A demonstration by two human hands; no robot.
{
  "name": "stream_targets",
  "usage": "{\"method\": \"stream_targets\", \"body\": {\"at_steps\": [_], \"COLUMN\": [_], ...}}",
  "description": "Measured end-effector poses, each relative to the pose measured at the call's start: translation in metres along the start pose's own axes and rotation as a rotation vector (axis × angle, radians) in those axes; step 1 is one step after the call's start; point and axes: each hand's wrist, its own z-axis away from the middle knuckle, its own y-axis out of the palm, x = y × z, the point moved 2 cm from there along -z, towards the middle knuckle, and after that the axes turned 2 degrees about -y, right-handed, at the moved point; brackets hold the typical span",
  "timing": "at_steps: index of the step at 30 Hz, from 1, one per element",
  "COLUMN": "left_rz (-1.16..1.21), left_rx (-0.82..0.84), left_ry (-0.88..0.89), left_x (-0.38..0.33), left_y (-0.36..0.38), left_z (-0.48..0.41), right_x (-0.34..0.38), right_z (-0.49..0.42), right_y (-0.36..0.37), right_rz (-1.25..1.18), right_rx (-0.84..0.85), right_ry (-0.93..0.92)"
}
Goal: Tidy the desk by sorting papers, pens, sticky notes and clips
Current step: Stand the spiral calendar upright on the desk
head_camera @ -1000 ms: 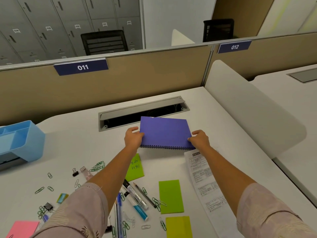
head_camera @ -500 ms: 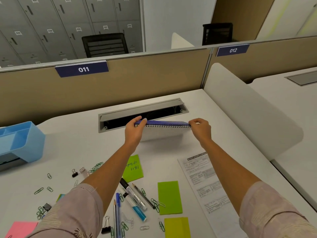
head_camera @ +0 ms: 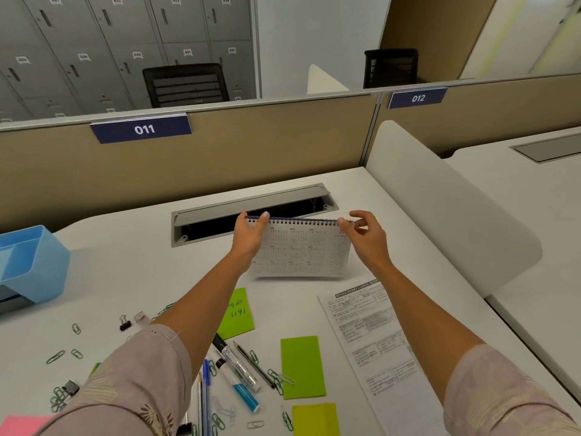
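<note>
I hold a spiral-bound desk calendar (head_camera: 301, 251) upright above the white desk (head_camera: 132, 256), its printed month grid facing me and the wire spine on top. My left hand (head_camera: 250, 236) grips the spine's left end, my right hand (head_camera: 364, 236) pinches its right end. Nearer me lie a printed paper sheet (head_camera: 374, 338), green sticky notes (head_camera: 302, 366), one with writing (head_camera: 236, 313), a pink note (head_camera: 19, 424), several pens and markers (head_camera: 235, 369), and scattered green paper clips (head_camera: 56, 357) and binder clips (head_camera: 125, 322).
A light blue desk organiser (head_camera: 31, 262) stands at the left edge. An open grey cable tray (head_camera: 251, 199) is set into the desk behind the calendar. Tan partition (head_camera: 251, 146) closes the back; a white curved divider (head_camera: 440, 215) bounds the right side.
The purple-covered calendar went from lying tilted with its cover up to standing upright with its white calendar page facing me. Both hands shifted from the lower corners up to the spine ends.
</note>
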Motion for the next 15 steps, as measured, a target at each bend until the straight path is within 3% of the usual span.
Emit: {"method": "stream_targets", "body": {"at_steps": [15], "left_rz": [-0.154], "left_rx": [-0.185], "left_ry": [0.265], "left_x": [-0.027], "left_y": [0.001], "left_z": [-0.014], "right_x": [0.000], "right_z": [-0.012], "right_y": [-0.003], "right_rz": [-0.079], "right_rx": [-0.165], "right_ry": [-0.132]}}
